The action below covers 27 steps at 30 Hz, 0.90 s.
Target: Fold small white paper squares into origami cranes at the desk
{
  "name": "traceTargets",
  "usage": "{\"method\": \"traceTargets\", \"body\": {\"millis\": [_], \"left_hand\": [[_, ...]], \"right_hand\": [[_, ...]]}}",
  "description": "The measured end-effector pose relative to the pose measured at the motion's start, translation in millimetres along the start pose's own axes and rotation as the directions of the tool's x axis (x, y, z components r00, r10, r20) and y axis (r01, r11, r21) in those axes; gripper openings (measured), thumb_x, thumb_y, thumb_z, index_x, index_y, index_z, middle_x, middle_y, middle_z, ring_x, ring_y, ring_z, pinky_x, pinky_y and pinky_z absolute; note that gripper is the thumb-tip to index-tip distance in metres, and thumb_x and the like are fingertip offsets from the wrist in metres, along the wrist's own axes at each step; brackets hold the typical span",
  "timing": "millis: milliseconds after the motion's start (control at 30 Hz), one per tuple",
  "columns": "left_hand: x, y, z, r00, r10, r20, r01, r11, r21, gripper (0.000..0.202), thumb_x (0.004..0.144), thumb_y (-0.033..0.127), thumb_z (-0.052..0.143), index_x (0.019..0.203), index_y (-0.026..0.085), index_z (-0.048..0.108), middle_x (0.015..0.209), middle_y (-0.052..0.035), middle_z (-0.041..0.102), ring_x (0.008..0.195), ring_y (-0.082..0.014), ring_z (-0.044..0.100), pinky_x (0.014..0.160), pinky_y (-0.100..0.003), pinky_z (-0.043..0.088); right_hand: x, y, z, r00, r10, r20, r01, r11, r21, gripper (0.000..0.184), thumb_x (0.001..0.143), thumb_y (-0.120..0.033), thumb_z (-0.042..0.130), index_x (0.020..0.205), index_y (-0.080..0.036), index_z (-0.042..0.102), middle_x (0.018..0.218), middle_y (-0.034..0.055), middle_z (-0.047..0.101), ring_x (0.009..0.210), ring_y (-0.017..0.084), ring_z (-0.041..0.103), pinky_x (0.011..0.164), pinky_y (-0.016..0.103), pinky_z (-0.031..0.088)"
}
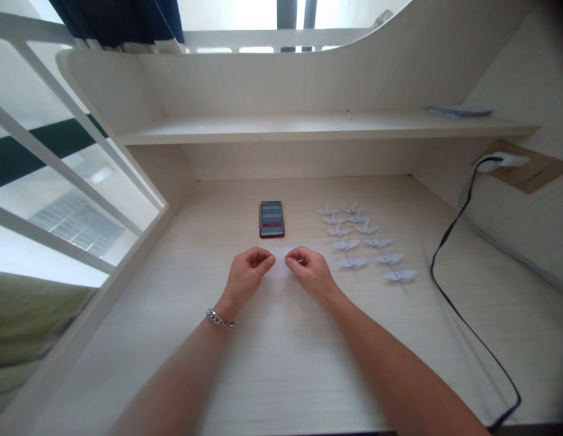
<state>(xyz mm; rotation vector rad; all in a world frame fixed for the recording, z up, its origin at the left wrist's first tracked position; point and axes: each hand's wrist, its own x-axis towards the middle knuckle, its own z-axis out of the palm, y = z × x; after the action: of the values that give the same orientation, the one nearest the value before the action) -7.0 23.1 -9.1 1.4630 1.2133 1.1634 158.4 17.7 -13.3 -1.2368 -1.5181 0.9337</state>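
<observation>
Paper: a thin white paper piece (pixel 282 259) sits between my hands, near the front edge of the phone; glare washes it out, so I cannot make out its folds or outline.
Left hand: my left hand (pixel 247 276), with a silver curb-chain bracelet (pixel 220 319) at the wrist, pinches the paper's left side at the fingertips.
Right hand: my right hand (pixel 311 273) pinches the opposite side the same way.
Grip: both hands clamped on the paper, knuckles up, fingertips close together with only the paper's middle between them.
Handling: this paper looks easy to crease by accident, so a light, even pinch with both hands level should serve best.
Cranes: white folded-paper origami cranes (pixel 345 244) stand in two loose, slanting rows just right of my right hand.
Phone: a black smartphone with a red edge (pixel 271 219) lies face up just ahead of my hands, its screen blurred.
Desk: a pale wood-grain laminate desk (pixel 286 369) bears everything.
Cable: a thin black cable (pixel 431 260) loops across the right side from a white wall plug (pixel 508 161) in a tan wall plate (pixel 533 171).
Shelf: a cream laminate shelf (pixel 309 128) runs above, with a flat bluish booklet (pixel 460 111) at its right end.
</observation>
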Motion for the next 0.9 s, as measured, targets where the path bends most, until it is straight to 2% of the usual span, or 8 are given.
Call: {"method": "traceTargets", "body": {"millis": [200, 400, 567, 633, 700, 800, 833, 900], "left_hand": [[-1, 1, 2.6, 0.999, -0.032, 0.019, 0.032, 0.999, -0.004, 0.018, 0.068, 0.032, 0.067, 0.074, 0.015, 0.064, 0.063, 0.0002, 0.058, 0.058, -0.0098, 0.049, 0.052, -0.02, 0.037], [-2, 6, 7.1, 0.979, -0.202, -0.019, 0.191, 0.95, -0.246, 0.02, 0.061, 0.03, 0.072, 0.068, 0.014, 0.062, 0.057, 0.0023, 0.055, 0.05, -0.007, 0.045, 0.047, -0.019, 0.034], [3, 5, -4.6, 0.964, -0.26, -0.064, 0.21, 0.883, -0.419, 0.019, 0.059, 0.026, 0.074, 0.067, 0.015, 0.061, 0.062, 0.0018, 0.057, 0.057, -0.008, 0.052, 0.054, -0.02, 0.04], [4, 6, -9.0, 0.973, -0.214, -0.089, 0.159, 0.894, -0.418, 0.017, 0.061, 0.025, 0.073, 0.071, 0.016, 0.062, 0.065, 0.0021, 0.059, 0.058, -0.008, 0.053, 0.057, -0.021, 0.043], [3, 7, -9.1, 0.992, -0.088, -0.085, 0.056, 0.943, -0.329, 0.02, 0.061, 0.022, 0.073, 0.079, 0.017, 0.065, 0.079, -0.0015, 0.065, 0.066, -0.0097, 0.057, 0.064, -0.023, 0.045], [-1, 9, -3.6, 0.997, 0.05, 0.063, -0.033, 0.971, -0.236, 0.025, 0.065, 0.021, 0.07, 0.09, 0.017, 0.068, 0.105, -0.0085, 0.064, 0.086, -0.0164, 0.06, 0.077, -0.028, 0.047], [-3, 9, -1.7, 0.991, 0.068, 0.116, -0.041, 0.975, -0.217, 0.019, 0.067, 0.022, 0.069, 0.085, 0.016, 0.069, 0.107, -0.0096, 0.064, 0.091, -0.0187, 0.06, 0.08, -0.03, 0.047], [-5, 9, 0.4, 0.989, 0.057, 0.139, -0.031, 0.983, -0.179, 0.014, 0.069, 0.024, 0.068, 0.08, 0.015, 0.069, 0.095, -0.009, 0.068, 0.087, -0.0191, 0.062, 0.079, -0.03, 0.048]], "right_hand": [[2, 7, 3, 0.998, 0.02, 0.052, -0.024, 0.996, 0.083, 0.014, 0.076, -0.029, 0.054, 0.075, -0.017, 0.06, 0.069, 0.001, 0.059, 0.064, 0.013, 0.054, 0.058, 0.024, 0.043], [3, 12, 10, 0.995, 0.083, 0.053, -0.091, 0.982, 0.166, 0.017, 0.078, -0.034, 0.052, 0.076, -0.018, 0.056, 0.065, -0.0006, 0.056, 0.059, 0.013, 0.052, 0.055, 0.024, 0.042], [8, 13, 3, 0.986, 0.169, 0.017, -0.166, 0.942, 0.293, 0.02, 0.073, -0.036, 0.058, 0.071, -0.016, 0.057, 0.059, -0.0016, 0.053, 0.054, 0.011, 0.048, 0.053, 0.024, 0.04], [10, 13, 0, 0.971, 0.237, 0.029, -0.228, 0.882, 0.413, 0.021, 0.067, -0.036, 0.064, 0.069, -0.016, 0.057, 0.06, -0.0014, 0.053, 0.054, 0.01, 0.048, 0.052, 0.023, 0.04], [10, 11, -1, 0.948, 0.3, 0.103, -0.308, 0.795, 0.522, 0.023, 0.062, -0.035, 0.068, 0.068, -0.015, 0.059, 0.06, -0.0012, 0.053, 0.053, 0.01, 0.047, 0.051, 0.023, 0.04], [8, 7, 0, 0.907, 0.338, 0.251, -0.421, 0.696, 0.581, 0.025, 0.059, -0.034, 0.071, 0.068, -0.014, 0.061, 0.06, -0.0002, 0.054, 0.053, 0.009, 0.048, 0.049, 0.022, 0.04], [7, 5, 1, 0.893, 0.343, 0.292, -0.45, 0.684, 0.574, 0.025, 0.058, -0.033, 0.072, 0.068, -0.013, 0.061, 0.06, 0.0003, 0.055, 0.053, 0.009, 0.049, 0.049, 0.022, 0.04], [5, 3, 1, 0.874, 0.357, 0.329, -0.485, 0.689, 0.539, 0.025, 0.056, -0.031, 0.073, 0.07, -0.013, 0.062, 0.062, 0.001, 0.057, 0.054, 0.01, 0.05, 0.049, 0.022, 0.042]]}}
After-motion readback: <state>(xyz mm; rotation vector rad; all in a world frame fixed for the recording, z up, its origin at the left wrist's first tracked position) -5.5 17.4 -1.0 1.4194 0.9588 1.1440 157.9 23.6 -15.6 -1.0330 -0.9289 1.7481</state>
